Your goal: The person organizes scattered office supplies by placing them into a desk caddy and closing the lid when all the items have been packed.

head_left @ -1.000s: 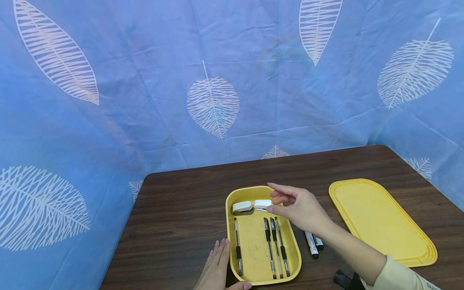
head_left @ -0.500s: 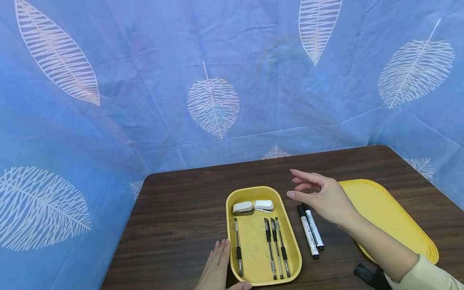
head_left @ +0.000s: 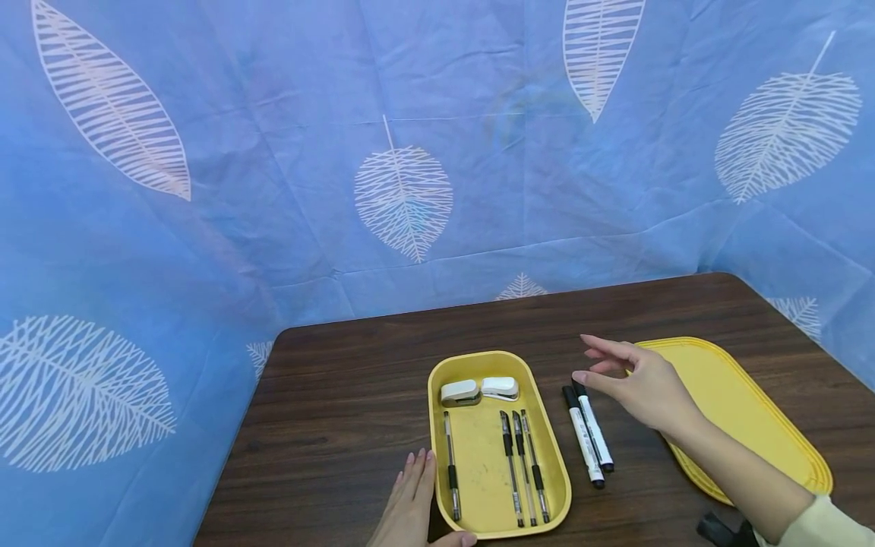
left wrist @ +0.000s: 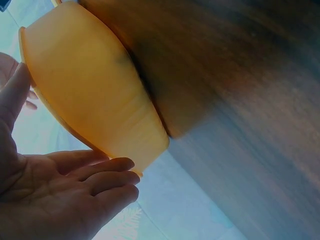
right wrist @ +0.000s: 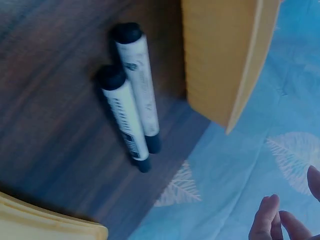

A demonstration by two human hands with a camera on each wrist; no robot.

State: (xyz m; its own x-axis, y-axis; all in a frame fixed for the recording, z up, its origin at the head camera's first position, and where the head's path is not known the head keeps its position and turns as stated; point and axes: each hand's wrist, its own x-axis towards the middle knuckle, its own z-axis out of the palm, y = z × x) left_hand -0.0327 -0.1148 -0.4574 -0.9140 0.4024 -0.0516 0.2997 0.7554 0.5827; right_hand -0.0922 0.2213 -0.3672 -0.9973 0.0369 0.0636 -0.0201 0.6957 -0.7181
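Note:
A yellow box (head_left: 477,456) stands on the table before me. My left hand (head_left: 410,497) lies along its left side with straight fingers, thumb at the near rim; the left wrist view shows those fingers touching the box wall (left wrist: 90,80). Inside are two white staplers (head_left: 460,392) at the far end, one pen (head_left: 451,467) on the left and three pens (head_left: 523,469) on the right. Two white markers (head_left: 584,439) with black caps lie side by side to the right of the box. Over their far ends hovers my right hand (head_left: 642,389), thumb and fingers apart and holding nothing.
A yellow lid (head_left: 738,410) lies flat at the right, partly behind my right forearm. Dark wood tabletop (head_left: 342,410) extends left of the box. A blue cloth (head_left: 287,190) with white leaf prints hangs behind the table. A black strap (head_left: 724,528) sits at my right wrist.
My right hand has left the white stapler in the box and moved right, over the markers, which its arm partly hid before. The left hand stays on the box.

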